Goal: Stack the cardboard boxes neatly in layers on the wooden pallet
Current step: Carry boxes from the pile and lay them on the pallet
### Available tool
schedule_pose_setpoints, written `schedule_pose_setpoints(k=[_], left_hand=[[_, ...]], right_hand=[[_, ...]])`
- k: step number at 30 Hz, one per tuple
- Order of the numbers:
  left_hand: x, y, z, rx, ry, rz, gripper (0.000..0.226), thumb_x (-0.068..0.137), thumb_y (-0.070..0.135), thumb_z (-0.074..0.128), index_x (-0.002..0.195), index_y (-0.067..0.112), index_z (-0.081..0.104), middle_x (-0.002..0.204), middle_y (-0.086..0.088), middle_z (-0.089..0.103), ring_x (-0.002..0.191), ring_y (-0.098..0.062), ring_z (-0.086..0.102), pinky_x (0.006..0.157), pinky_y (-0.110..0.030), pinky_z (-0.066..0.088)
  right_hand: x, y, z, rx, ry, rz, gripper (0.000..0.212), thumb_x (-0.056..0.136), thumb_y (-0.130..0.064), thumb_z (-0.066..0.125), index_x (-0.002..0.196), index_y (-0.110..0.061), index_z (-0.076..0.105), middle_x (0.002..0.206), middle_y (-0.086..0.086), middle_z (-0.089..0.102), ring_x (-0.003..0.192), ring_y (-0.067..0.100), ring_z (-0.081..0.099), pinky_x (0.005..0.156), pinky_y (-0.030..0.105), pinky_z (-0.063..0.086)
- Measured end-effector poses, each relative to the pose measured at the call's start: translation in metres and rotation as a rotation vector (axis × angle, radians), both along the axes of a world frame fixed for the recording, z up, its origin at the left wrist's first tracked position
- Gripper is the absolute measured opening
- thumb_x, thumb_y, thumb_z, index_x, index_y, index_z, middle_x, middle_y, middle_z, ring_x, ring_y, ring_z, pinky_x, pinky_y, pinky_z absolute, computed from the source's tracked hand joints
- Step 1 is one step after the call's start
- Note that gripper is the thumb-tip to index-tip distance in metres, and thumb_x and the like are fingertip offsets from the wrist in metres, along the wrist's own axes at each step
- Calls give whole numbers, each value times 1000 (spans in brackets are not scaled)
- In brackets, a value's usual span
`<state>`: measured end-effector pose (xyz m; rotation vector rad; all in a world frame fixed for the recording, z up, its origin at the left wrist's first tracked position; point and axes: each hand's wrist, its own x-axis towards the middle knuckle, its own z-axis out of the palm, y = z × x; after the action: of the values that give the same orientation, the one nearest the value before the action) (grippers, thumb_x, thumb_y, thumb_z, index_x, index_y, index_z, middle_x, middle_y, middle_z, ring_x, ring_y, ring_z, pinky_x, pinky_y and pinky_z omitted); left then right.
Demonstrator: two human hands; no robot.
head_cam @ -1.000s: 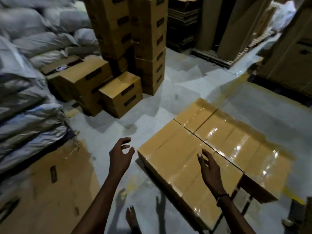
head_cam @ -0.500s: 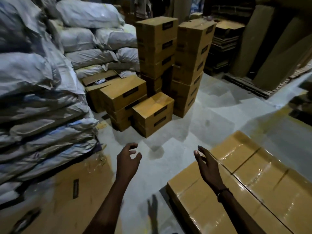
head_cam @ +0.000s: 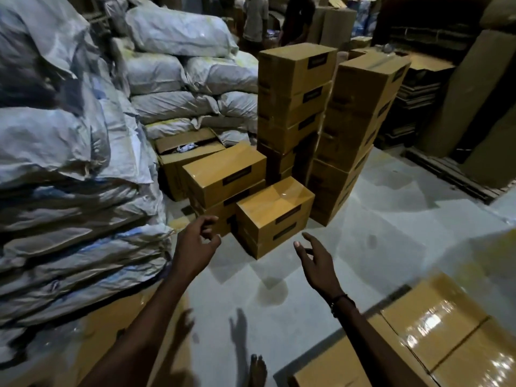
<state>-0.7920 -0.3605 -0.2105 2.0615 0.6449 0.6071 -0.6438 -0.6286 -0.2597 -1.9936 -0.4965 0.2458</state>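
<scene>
Sitting on the grey concrete floor point(head_cam: 377, 247), small brown taped cardboard box point(head_cam: 275, 216) is resting against low box stack point(head_cam: 223, 177). Left hand point(head_cam: 195, 247) and right hand point(head_cam: 317, 261) are hovering near it, grip released, fingers loosely curled, holding nothing. Glossy taped cartons point(head_cam: 435, 331) are lying bottom right; white woven sacks point(head_cam: 69, 163) are piling left.

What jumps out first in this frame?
Two tall stacks of cardboard boxes stand mid-floor, with a low box in front. The left hand and right hand reach toward it, both holding nothing. Grey sacks are piled high on the left; taped boxes lie bottom right.
</scene>
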Motion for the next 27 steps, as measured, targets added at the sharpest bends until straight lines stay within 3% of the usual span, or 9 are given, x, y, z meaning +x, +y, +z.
schedule_pose_setpoints(k=[2,6,9,11,15,18,22,27], left_hand=[[33,32,6,8,-3,23,36,87,10,76,119,24,67,111,4,70,99,-9,66,79,-31,53],[100,94,11,13,-1,44,37,86,11,77,119,26,67,107,2,71,96,-12,68,79,-29,56],[144,131,12,11,30,50,37,88,11,75,121,25,66,107,3,69,99,-9,65,73,-11,47],[169,155,9,12,51,37,37,88,10,75,121,24,66,106,3,68,99,-6,64,71,-7,44],[217,215,-10,24,112,24,39,86,11,77,122,23,66,109,3,70,97,-10,66,75,-17,50],[261,270,-22,30,163,7,40,87,10,77,124,20,65,111,3,68,97,-12,64,73,-13,46],[326,353,-39,11,231,-62,46,84,14,77,127,21,61,120,-3,66,104,-23,65,84,-35,55],[407,450,-57,110,389,-205,62,80,24,84,135,19,57,132,-4,62,116,-24,60,89,-36,51]], right_hand=[[35,31,-2,-3,-27,22,52,103,-52,53,147,-24,49,141,-11,52,126,17,57,104,35,48],[103,91,-12,-56,-40,66,63,99,-65,50,147,-24,48,146,0,56,123,19,59,102,40,52],[148,136,-16,-107,-75,112,70,98,-72,46,150,-26,43,147,3,54,123,21,60,101,42,52],[172,164,-14,-142,-91,152,70,99,-68,47,153,-24,39,153,4,48,127,22,56,106,44,48],[228,225,-19,-203,-100,197,74,100,-65,48,158,-23,30,163,2,33,142,25,42,115,48,41],[269,279,-25,-225,-87,172,78,99,-63,51,159,-20,27,165,5,30,145,27,39,118,46,37],[315,354,-28,-254,-93,120,89,94,-66,57,161,-20,22,168,4,24,152,25,27,122,43,29],[364,439,-39,-260,-19,94,106,83,-71,68,163,-25,16,171,0,15,154,23,21,123,43,27]])
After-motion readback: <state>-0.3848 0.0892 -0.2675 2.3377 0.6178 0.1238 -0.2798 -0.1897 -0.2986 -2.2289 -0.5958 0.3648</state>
